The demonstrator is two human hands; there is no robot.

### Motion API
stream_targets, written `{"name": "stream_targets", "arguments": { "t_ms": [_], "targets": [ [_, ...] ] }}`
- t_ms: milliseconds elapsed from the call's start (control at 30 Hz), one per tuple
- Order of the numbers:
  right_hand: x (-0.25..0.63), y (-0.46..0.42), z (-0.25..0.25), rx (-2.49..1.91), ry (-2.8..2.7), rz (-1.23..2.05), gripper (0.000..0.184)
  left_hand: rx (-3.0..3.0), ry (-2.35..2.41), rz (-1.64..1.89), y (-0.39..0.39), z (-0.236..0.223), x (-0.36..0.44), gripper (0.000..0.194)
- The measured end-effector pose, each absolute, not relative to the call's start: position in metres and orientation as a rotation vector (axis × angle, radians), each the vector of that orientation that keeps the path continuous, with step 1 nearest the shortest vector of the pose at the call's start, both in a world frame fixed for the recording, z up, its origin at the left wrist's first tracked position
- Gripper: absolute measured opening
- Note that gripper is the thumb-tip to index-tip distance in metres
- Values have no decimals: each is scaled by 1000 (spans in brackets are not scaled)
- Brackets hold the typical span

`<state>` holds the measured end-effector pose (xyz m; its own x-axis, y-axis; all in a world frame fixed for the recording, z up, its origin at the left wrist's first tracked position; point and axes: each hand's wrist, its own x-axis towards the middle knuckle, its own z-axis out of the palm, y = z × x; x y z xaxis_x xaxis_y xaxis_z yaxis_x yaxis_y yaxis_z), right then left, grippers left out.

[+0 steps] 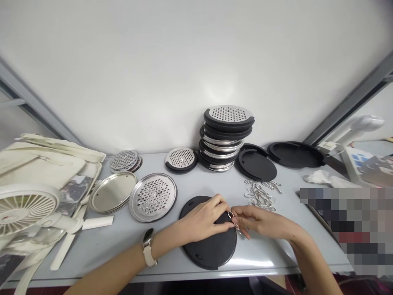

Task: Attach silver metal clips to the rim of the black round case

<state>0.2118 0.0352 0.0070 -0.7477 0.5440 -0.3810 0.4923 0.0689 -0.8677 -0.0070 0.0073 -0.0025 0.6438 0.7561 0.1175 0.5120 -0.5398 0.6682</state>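
Observation:
A black round disc lies flat on the grey table near the front edge. My left hand rests on top of it, fingers curled and pressing down at its right rim. My right hand meets it there, fingers pinched on a small metal wire clip at the disc's edge. A loose pile of the same metal clips lies just behind my right hand.
A stack of assembled black-rimmed perforated discs stands at the back, with black discs beside it. Perforated metal plates, plain metal plates and a white fan sit to the left. The table's front edge is close.

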Motion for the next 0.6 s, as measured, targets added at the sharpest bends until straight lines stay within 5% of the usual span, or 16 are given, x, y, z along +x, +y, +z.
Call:
{"name": "stream_targets", "arguments": {
  "t_ms": [233,600],
  "targets": [
    [208,23,8,-1239,-2357,1469,15,2376,995,521,5,-2,-6,26],
    [203,13,-2,-1181,-2407,1218,10,2490,978,535,2,0,-7,23]
  ]
}}
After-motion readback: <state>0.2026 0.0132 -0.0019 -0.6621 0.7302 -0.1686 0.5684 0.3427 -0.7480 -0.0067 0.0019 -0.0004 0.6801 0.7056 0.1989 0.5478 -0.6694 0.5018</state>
